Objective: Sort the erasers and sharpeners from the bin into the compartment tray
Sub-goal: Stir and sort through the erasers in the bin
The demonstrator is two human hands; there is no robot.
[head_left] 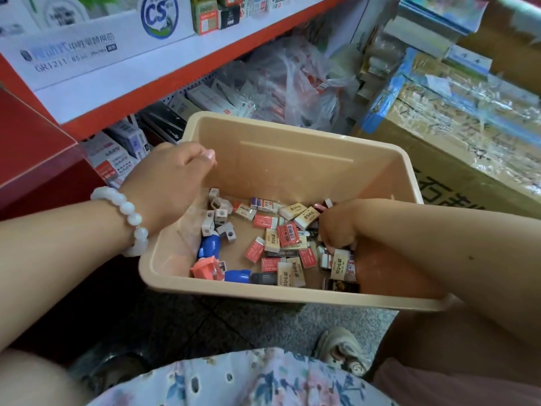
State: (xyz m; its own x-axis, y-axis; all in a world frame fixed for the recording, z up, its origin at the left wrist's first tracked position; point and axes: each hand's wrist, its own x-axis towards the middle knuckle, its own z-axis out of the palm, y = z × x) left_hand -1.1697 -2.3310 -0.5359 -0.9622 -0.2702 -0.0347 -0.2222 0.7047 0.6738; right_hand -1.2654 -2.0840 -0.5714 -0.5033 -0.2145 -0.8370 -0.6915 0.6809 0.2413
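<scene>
A beige plastic bin (292, 159) sits low in front of me, above the floor. Wrapped erasers (288, 235) in red and cream sleeves lie piled in its middle and right. Small grey sharpeners (218, 213) cluster at the left, with blue and coral sharpeners (206, 266) near the front wall. My left hand (172, 180), a white bead bracelet on its wrist, grips the bin's left rim with the thumb inside. My right hand (336, 227) is down in the pile, fingers curled around several erasers. No compartment tray is in view.
A red-edged shelf (164, 92) with boxed stationery rises just behind the bin. Plastic bags of goods (295, 83) lie under it. A taped cardboard carton (468, 136) stands at the right. My shoe (342, 350) and floral skirt are below the bin.
</scene>
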